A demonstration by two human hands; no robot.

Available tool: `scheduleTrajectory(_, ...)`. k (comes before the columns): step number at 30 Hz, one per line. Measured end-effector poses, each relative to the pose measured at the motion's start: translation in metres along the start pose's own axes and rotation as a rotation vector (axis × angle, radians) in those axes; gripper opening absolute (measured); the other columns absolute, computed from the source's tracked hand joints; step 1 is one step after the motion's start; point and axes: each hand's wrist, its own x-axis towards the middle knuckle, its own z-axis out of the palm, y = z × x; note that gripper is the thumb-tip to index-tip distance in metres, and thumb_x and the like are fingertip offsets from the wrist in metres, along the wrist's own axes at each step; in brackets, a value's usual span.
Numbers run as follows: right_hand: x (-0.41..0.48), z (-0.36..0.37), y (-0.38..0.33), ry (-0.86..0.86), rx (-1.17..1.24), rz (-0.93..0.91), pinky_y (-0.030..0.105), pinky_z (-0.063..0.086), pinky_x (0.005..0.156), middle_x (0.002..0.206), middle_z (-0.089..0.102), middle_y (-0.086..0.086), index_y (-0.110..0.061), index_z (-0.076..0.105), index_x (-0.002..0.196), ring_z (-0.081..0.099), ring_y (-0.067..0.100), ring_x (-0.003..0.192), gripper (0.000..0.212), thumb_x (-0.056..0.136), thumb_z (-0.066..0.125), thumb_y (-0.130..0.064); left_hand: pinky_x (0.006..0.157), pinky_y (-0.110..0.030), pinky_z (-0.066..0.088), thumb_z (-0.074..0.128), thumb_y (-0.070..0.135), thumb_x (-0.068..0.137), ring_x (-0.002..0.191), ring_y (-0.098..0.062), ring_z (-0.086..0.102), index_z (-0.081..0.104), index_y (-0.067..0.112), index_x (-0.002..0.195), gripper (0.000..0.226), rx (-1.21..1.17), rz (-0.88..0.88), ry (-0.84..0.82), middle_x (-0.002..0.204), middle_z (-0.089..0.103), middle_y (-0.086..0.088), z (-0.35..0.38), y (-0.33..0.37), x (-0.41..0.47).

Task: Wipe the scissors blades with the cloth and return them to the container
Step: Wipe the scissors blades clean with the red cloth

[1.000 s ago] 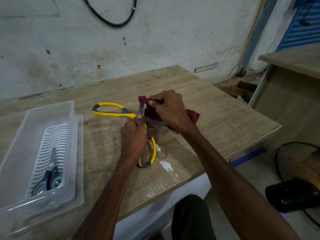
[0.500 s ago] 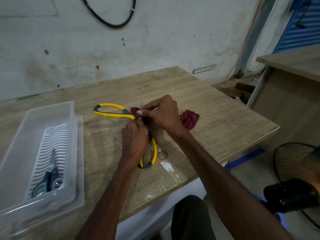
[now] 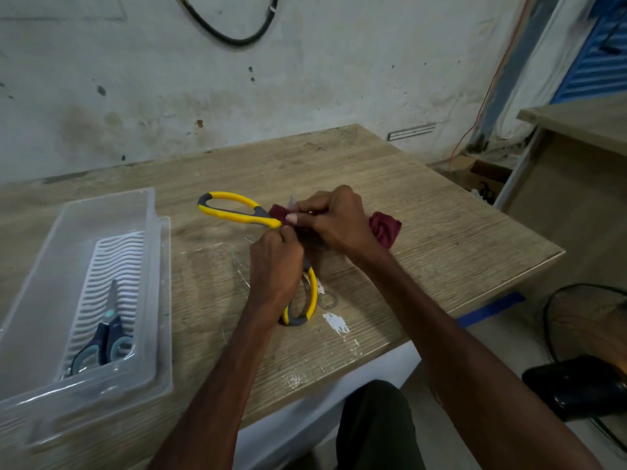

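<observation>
At the far left of the pale wood-grain table (image 3: pixel 424 212) sits a clear rectangular plastic container (image 3: pixel 40 300) with a white ribbed insert on its floor. A smaller pair of scissors with dark blue and teal handles (image 3: pixel 107 337) lies in it, handles toward the near end and blade pointing away.

Just right of the container, near the middle of the table, are the large scissors with yellow and grey loop handles (image 3: pixel 237 212), opened wide. One handle loop reaches out to the left, lifted toward the wall side; the other loop hangs low near the table's front edge, close above a white paint scuff and a faint ring mark.

The left hand (image 3: pixel 274 269) is closed around the scissors at the crossing of the two handles, fingers curled tight on them, so the pivot is hidden.

Immediately right of it, touching it, the right hand (image 3: pixel 336 222) has its thumb and fingers pinched together on a crumpled dark red cloth (image 3: pixel 385 228) that is wrapped over a blade. Only a small grey blade tip shows above the knuckles; the rest of the blades is covered by cloth and hand. A bunched end of the cloth sticks out past the right wrist, resting on the table.

Farther right, beyond the table's edge, a black floor fan (image 3: pixel 583 368) stands on the floor.
</observation>
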Motion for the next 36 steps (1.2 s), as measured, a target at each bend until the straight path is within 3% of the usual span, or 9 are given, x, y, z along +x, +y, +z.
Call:
scheduleTrajectory(5, 0.014, 0.008, -0.013, 0.139, -0.08, 0.03, 0.025, 0.051, 0.069, 0.085, 0.076, 0.0, -0.023, 0.078, 0.086, 0.069, 0.012, 0.081, 0.017, 0.071, 0.079, -0.03, 0.085, -0.044, 0.036, 0.043, 0.011, 0.097, 0.112, -0.042, 0.049, 0.045, -0.006, 0.124, 0.032, 0.314, 0.084, -0.084, 0.123, 0.051, -0.027, -0.002, -0.002, 0.001)
scheduleTrajectory(12, 0.0, -0.023, -0.002, 0.068, -0.246, 0.031, 0.025, 0.048, 0.078, 0.089, 0.075, -0.005, -0.028, 0.069, 0.113, 0.066, 0.012, 0.092, 0.034, 0.079, 0.071, -0.027, 0.071, -0.028, 0.026, 0.035, 0.009, 0.099, 0.106, -0.041, 0.05, 0.052, -0.007, 0.111, 0.026, 0.116, -0.01, -0.022, 0.116, 0.054, -0.029, -0.002, -0.002, 0.0)
scheduleTrajectory(15, -0.008, -0.024, -0.01, -0.008, -0.388, -0.087, 0.031, 0.049, 0.074, 0.094, 0.073, 0.0, -0.03, 0.075, 0.098, 0.065, 0.02, 0.092, 0.018, 0.081, 0.069, -0.033, 0.078, -0.048, 0.038, 0.039, -0.001, 0.095, 0.101, -0.048, 0.054, 0.052, -0.012, 0.112, 0.024, 0.195, 0.149, 0.034, 0.11, 0.055, -0.036, 0.0, -0.003, -0.002)
scheduleTrajectory(18, -0.008, -0.015, -0.019, 0.011, -0.46, -0.14, 0.037, 0.048, 0.07, 0.094, 0.065, 0.006, -0.028, 0.076, 0.09, 0.061, 0.025, 0.09, 0.016, 0.08, 0.07, -0.039, 0.079, -0.049, 0.038, 0.037, -0.001, 0.097, 0.102, -0.048, 0.053, 0.052, -0.011, 0.112, 0.024, 0.233, 0.131, -0.007, 0.112, 0.055, -0.034, 0.001, -0.005, 0.001)
scheduleTrajectory(21, -0.007, -0.004, -0.024, 0.032, -0.373, -0.145, 0.037, 0.048, 0.073, 0.101, 0.059, 0.007, -0.023, 0.072, 0.091, 0.06, 0.026, 0.09, 0.015, 0.078, 0.072, -0.03, 0.058, -0.045, 0.045, 0.055, -0.013, 0.079, 0.075, -0.048, 0.061, 0.059, -0.012, 0.09, 0.011, 0.208, 0.174, 0.022, 0.086, 0.061, -0.035, -0.003, 0.0, -0.001)
scheduleTrajectory(25, 0.0, 0.003, -0.026, -0.016, -0.344, -0.154, 0.039, 0.049, 0.072, 0.093, 0.066, 0.0, -0.018, 0.058, 0.093, 0.062, 0.023, 0.084, 0.025, 0.072, 0.07, -0.018, 0.031, -0.029, 0.038, 0.077, -0.019, 0.043, 0.035, -0.039, 0.053, 0.055, -0.006, 0.061, 0.03, 0.114, 0.121, -0.018, 0.051, 0.055, -0.025, 0.007, -0.009, 0.007)
scheduleTrajectory(28, -0.001, 0.007, -0.022, 0.005, -0.312, -0.229, 0.04, 0.05, 0.07, 0.081, 0.067, 0.001, -0.017, 0.066, 0.08, 0.062, 0.021, 0.077, 0.009, 0.072, 0.066, -0.013, 0.047, -0.04, 0.047, 0.06, -0.016, 0.07, 0.06, -0.046, 0.061, 0.058, -0.011, 0.078, 0.01, 0.203, 0.16, -0.041, 0.072, 0.059, -0.033, 0.0, -0.002, 0.001)
scheduleTrajectory(31, -0.015, 0.008, -0.016, -0.028, -0.333, -0.307, 0.035, 0.047, 0.069, 0.088, 0.062, 0.007, -0.012, 0.07, 0.09, 0.061, 0.024, 0.082, 0.011, 0.086, 0.06, -0.015, 0.08, -0.046, 0.039, 0.035, -0.003, 0.096, 0.102, -0.047, 0.053, 0.052, -0.011, 0.111, 0.025, 0.095, 0.1, -0.013, 0.112, 0.055, -0.034, -0.003, 0.0, -0.001)
scheduleTrajectory(36, -0.013, -0.002, -0.009, -0.055, -0.158, -0.213, 0.025, 0.047, 0.077, 0.094, 0.069, 0.004, -0.016, 0.076, 0.1, 0.064, 0.015, 0.088, 0.02, 0.081, 0.072, -0.019, 0.073, -0.047, 0.044, 0.037, -0.004, 0.093, 0.092, -0.048, 0.058, 0.056, -0.012, 0.106, 0.024, -0.002, 0.114, 0.116, 0.101, 0.058, -0.035, -0.001, 0.002, -0.002)
